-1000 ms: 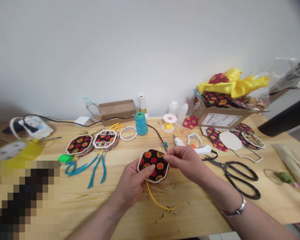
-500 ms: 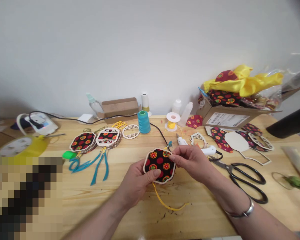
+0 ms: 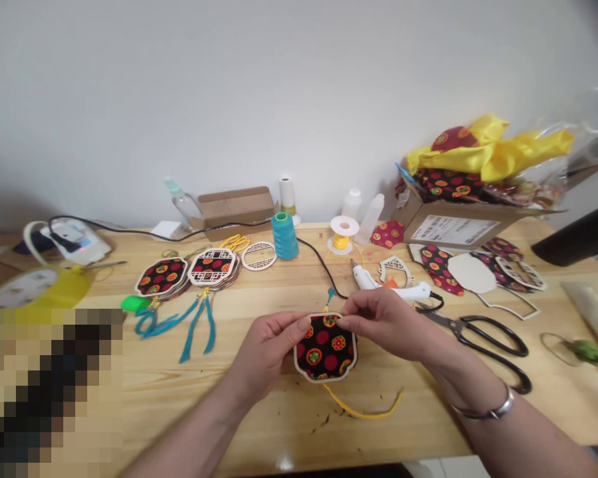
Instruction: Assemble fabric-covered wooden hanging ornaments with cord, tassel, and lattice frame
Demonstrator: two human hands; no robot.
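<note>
Table (image 3: 179, 411) carries everything. Box (image 3: 458, 210) near back right corner, probably parked clear of hands. Scissors (image 3: 457, 325) toward right edge, handles angled to front right corner, likely for reach. Glue gun (image 3: 366, 279) mid-table. Left hand (image 3: 269, 355): fingers clamped on patterned panel (image 3: 323, 352), upper left. Right hand (image 3: 389, 318): fingers pinching its top right, presumably steadying. Panel's above table, near front edge; yellow cord (image 3: 363, 416) trails below.

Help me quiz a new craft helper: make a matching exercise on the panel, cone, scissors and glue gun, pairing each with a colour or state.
1. Panel
2. Cone
3. Scissors
4. Glue gun

A. Black-handled
B. Mainly white
C. Held by the left hand and right hand
D. Teal

Pairs: 1-C, 2-D, 3-A, 4-B
</note>
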